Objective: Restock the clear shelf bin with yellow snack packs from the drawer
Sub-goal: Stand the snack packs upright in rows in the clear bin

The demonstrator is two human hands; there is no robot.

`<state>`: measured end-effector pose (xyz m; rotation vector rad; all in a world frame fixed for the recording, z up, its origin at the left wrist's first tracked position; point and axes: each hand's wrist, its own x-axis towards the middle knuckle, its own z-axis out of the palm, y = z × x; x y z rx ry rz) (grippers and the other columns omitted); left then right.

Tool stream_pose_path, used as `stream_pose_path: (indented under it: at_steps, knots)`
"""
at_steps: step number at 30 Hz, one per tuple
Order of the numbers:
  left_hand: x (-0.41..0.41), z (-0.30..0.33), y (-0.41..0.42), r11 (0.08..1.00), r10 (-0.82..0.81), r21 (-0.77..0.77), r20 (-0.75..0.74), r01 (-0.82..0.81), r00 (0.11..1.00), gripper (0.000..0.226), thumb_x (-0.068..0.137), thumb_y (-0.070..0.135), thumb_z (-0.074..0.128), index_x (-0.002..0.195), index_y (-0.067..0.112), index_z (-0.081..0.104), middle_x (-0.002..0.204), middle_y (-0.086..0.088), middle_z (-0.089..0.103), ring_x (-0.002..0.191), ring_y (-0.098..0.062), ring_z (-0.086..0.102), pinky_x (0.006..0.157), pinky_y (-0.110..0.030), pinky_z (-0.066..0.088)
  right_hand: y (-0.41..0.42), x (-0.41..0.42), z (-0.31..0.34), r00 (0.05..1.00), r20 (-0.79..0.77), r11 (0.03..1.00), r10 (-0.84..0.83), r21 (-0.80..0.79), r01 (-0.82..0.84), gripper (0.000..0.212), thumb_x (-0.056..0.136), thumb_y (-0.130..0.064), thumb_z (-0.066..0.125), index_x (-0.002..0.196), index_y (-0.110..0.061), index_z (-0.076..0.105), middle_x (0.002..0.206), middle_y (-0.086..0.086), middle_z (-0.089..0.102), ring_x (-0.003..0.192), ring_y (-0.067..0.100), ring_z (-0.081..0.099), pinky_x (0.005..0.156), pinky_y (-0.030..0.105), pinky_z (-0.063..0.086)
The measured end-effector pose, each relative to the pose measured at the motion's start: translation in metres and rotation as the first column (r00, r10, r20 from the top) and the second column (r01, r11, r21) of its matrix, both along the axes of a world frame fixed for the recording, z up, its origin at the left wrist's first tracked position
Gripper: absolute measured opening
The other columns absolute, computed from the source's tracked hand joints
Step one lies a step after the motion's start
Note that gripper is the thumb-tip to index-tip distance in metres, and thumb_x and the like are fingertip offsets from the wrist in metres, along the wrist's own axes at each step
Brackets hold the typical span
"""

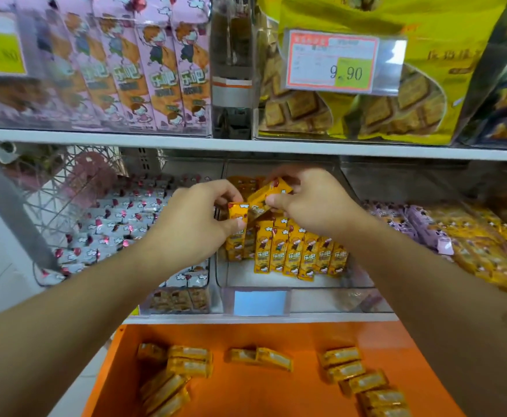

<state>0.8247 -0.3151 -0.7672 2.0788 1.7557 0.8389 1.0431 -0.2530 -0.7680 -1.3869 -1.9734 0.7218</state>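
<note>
Both hands reach into the clear shelf bin (279, 284) in the middle of the lower shelf. My left hand (198, 218) pinches an upright yellow snack pack (238, 213) at the left of the bin. My right hand (312, 200) grips another yellow pack (268, 192), tilted, just above the rows. Several yellow packs (300, 254) stand upright in the bin, with bare floor in front of them. Below, the orange drawer (246, 395) is open, and several yellow packs (354, 371) lie scattered in it.
A bin of silver-white packs (120, 224) sits to the left, and purple and orange packs (462, 233) lie to the right. On the shelf above stand pink boxes (144, 70) and yellow biscuit bags (366, 109) behind a price tag (333, 60).
</note>
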Motion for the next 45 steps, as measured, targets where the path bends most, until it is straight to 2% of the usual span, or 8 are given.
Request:
stream_pose_path:
  at_steps: [3, 9, 12, 17, 21, 25, 31, 45]
  knots:
    - [-0.002, 0.002, -0.005, 0.999, 0.041, 0.021, -0.016, -0.041, 0.999, 0.023, 0.086, 0.045, 0.079, 0.105, 0.042, 0.067, 0.106, 0.015, 0.067, 0.105, -0.011, 0.057, 0.079, -0.031, 0.040, 0.000, 0.002, 0.001, 0.999, 0.040, 0.999, 0.025, -0.029, -0.024, 0.023, 0.091, -0.029, 0.075, 0.110, -0.042, 0.068, 0.103, -0.009, 0.075, 0.088, 0.013, 0.074, 0.082, 0.044, 0.064]
    - [0.002, -0.001, -0.002, 0.996, 0.084, -0.010, -0.152, -0.087, 0.985, 0.031, 0.082, 0.044, 0.083, 0.105, 0.046, 0.063, 0.113, 0.008, 0.063, 0.119, -0.025, 0.054, 0.095, -0.040, 0.047, -0.012, -0.004, 0.004, 0.975, 0.212, 0.997, 0.067, 0.012, -0.071, 0.028, 0.095, -0.026, 0.075, 0.121, -0.035, 0.069, 0.072, -0.019, 0.050, 0.043, 0.004, 0.056, 0.050, 0.024, 0.045]
    - [0.007, -0.004, 0.003, 0.990, 0.134, -0.007, -0.236, -0.140, 0.963, 0.036, 0.082, 0.043, 0.083, 0.114, 0.044, 0.067, 0.119, -0.003, 0.053, 0.129, -0.035, 0.043, 0.105, -0.043, 0.042, -0.014, -0.017, 0.005, 0.953, 0.291, 0.993, 0.087, 0.054, -0.107, 0.032, 0.093, -0.029, 0.077, 0.124, -0.033, 0.068, 0.080, -0.012, 0.062, 0.055, 0.003, 0.063, 0.055, 0.026, 0.051]
    - [0.011, -0.010, 0.011, 0.991, 0.136, 0.043, -0.330, -0.130, 0.934, 0.033, 0.076, 0.044, 0.086, 0.105, 0.038, 0.072, 0.122, 0.011, 0.062, 0.126, -0.024, 0.042, 0.103, -0.040, 0.030, -0.007, -0.031, -0.009, 0.948, 0.315, 0.997, 0.047, 0.046, -0.065, 0.032, 0.090, -0.030, 0.080, 0.114, -0.036, 0.059, 0.107, 0.000, 0.061, 0.080, 0.017, 0.067, 0.066, 0.038, 0.062]
    - [0.017, -0.010, 0.010, 0.989, 0.148, 0.025, -0.356, -0.149, 0.923, 0.029, 0.074, 0.039, 0.090, 0.099, 0.035, 0.075, 0.137, 0.017, 0.053, 0.127, -0.022, 0.034, 0.101, -0.037, 0.026, -0.006, -0.031, -0.025, 0.944, 0.327, 0.991, 0.051, 0.103, -0.089, 0.027, 0.090, -0.031, 0.080, 0.110, -0.033, 0.063, 0.104, -0.006, 0.060, 0.100, 0.019, 0.058, 0.078, 0.034, 0.051]
    - [0.022, -0.007, 0.013, 0.983, 0.172, 0.011, -0.394, -0.183, 0.903, 0.021, 0.075, 0.031, 0.088, 0.091, 0.036, 0.076, 0.139, 0.013, 0.051, 0.127, -0.026, 0.034, 0.102, -0.038, 0.029, -0.009, -0.032, -0.040, 0.886, 0.463, 0.971, 0.029, 0.196, -0.135, 0.037, 0.087, -0.035, 0.081, 0.121, -0.028, 0.068, 0.124, -0.003, 0.058, 0.122, 0.021, 0.046, 0.098, 0.040, 0.047]
    - [0.027, -0.002, 0.020, 0.971, 0.190, -0.050, -0.433, -0.234, 0.881, 0.028, 0.078, 0.020, 0.084, 0.096, 0.040, 0.077, 0.122, 0.005, 0.048, 0.131, -0.032, 0.033, 0.107, -0.039, 0.030, -0.008, -0.026, -0.047, 0.883, 0.468, 0.970, 0.025, 0.201, -0.134, 0.046, 0.080, -0.038, 0.086, 0.119, -0.033, 0.061, 0.125, -0.009, 0.052, 0.123, 0.017, 0.037, 0.108, 0.043, 0.039]
    - [0.024, -0.014, 0.014, 0.959, 0.246, -0.059, -0.317, -0.278, 0.916, 0.029, 0.080, 0.025, 0.087, 0.104, 0.041, 0.079, 0.150, 0.003, 0.043, 0.138, -0.029, 0.028, 0.112, -0.043, 0.030, -0.008, -0.010, -0.055, 0.738, 0.669, 0.921, -0.088, 0.337, -0.197, 0.093, 0.071, -0.063, 0.081, 0.144, -0.023, 0.040, 0.144, 0.000, 0.043, 0.132, 0.024, 0.037, 0.110, 0.040, 0.035]
